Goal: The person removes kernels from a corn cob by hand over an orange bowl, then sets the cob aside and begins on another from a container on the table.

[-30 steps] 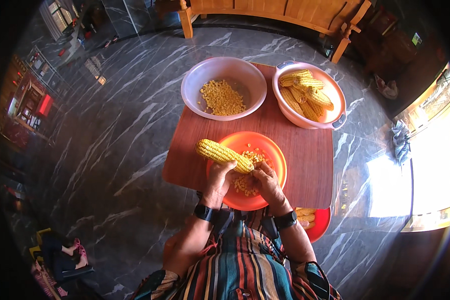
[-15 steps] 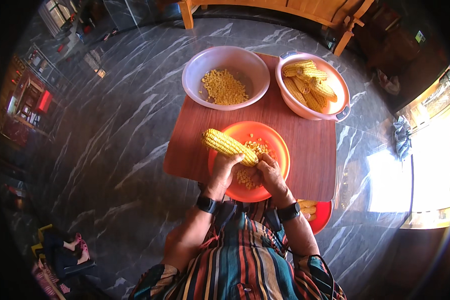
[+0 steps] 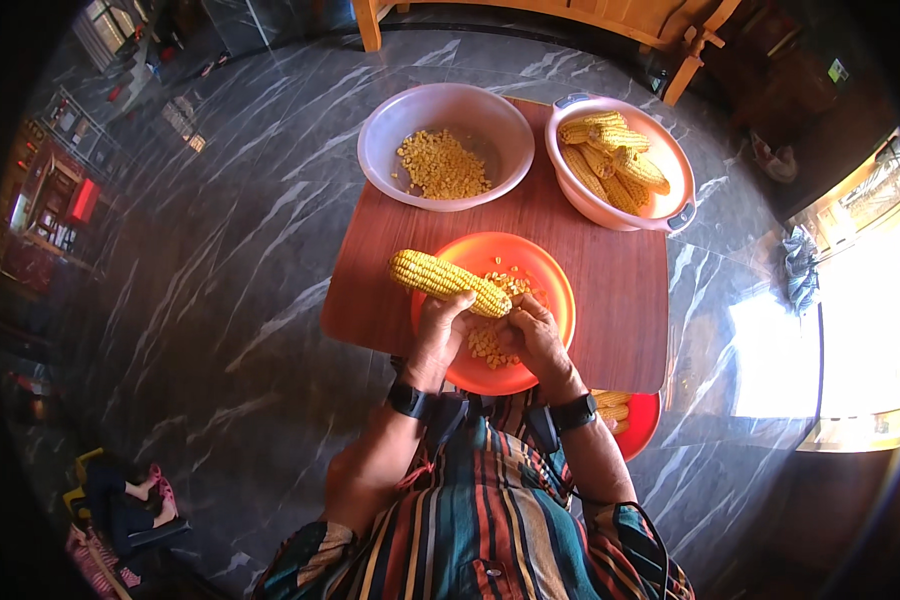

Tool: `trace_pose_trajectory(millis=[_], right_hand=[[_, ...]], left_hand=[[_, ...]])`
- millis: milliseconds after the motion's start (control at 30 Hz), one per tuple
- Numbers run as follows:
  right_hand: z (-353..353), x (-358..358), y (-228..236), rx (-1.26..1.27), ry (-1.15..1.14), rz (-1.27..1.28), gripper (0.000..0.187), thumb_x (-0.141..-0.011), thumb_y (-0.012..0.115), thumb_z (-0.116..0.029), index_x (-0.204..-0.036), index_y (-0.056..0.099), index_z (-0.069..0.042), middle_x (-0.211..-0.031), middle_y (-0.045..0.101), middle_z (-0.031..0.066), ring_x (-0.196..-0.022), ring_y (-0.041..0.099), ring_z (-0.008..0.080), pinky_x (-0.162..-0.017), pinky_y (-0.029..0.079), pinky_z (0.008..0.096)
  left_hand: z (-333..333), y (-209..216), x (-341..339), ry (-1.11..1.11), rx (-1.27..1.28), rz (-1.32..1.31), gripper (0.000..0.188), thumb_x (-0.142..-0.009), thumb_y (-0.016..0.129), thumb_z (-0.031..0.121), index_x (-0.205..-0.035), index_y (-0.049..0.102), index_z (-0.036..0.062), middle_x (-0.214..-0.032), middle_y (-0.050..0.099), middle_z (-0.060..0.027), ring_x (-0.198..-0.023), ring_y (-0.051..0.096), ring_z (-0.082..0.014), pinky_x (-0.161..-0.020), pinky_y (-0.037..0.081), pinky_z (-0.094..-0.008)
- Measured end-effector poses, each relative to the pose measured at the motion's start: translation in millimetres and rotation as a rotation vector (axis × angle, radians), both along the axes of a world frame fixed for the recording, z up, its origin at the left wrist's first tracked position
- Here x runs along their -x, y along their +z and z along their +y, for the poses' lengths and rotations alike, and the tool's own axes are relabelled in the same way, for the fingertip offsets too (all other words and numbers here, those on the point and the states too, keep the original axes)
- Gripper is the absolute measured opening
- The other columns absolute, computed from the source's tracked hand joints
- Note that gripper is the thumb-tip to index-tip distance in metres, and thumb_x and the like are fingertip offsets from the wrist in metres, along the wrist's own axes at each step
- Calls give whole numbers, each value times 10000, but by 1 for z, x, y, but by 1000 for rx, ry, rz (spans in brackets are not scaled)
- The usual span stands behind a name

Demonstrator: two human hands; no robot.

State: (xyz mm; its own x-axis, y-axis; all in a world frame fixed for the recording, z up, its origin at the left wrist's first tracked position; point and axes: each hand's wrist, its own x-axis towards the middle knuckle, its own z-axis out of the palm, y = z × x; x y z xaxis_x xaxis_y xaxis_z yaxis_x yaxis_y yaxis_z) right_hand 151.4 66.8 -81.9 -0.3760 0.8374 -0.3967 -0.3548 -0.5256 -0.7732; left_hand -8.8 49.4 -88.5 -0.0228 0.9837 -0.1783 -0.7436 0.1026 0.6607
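An ear of corn (image 3: 448, 284) with yellow kernels is tilted over the orange basin (image 3: 556, 270), its far-left end raised past the rim. My left hand (image 3: 442, 330) is wrapped round its lower side, thumb along the kernels. At the lower right end of the ear, my right hand (image 3: 537, 338) has its fingers curled and pressed against the tip; its fingertips are partly hidden. Loose corn kernels (image 3: 487, 348) lie in the basin below both hands.
On the brown table (image 3: 620, 300), a whitish basin (image 3: 510, 165) holds loose kernels and a pink basin (image 3: 682, 185) holds several ears. A red basin (image 3: 647, 425) with more ears sits below the table's right edge. Another person's feet (image 3: 162, 492) show lower left.
The ear and both hands appear slightly higher and further left, as do the table and basins. My grip on the ear looks almost the same.
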Motion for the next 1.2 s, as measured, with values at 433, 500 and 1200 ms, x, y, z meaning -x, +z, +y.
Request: trace_pose_trajectory(millis=[433,500,1200], right_hand=[[-5,-3,4,-58,-3,128,142,-922,509,-205,-894,524,-67,-740,575,33,-634,563,115,-610,477,244],[-4,-3,3,-81,-2,131,137,-922,508,-201,-895,525,-68,-737,579,34,-640,567,117,-615,477,244],[-4,0,13,35,-70,218,50,-901,458,-75,-894,498,-44,-720,560,55,-660,567,144,-610,484,255]], left_hand=[[-5,-1,-1,45,-15,4,329,-776,639,77,-1077,507,57,-993,571,-40,-930,578,-181,-823,516,-410],[-3,-4,-1,51,-16,2,326,-778,639,82,-1075,508,55,-993,573,-41,-935,578,-182,-831,511,-413],[-4,-4,1,42,-15,-10,303,-784,643,95,-1054,515,47,-989,577,-52,-933,583,-193,-851,500,-420]])
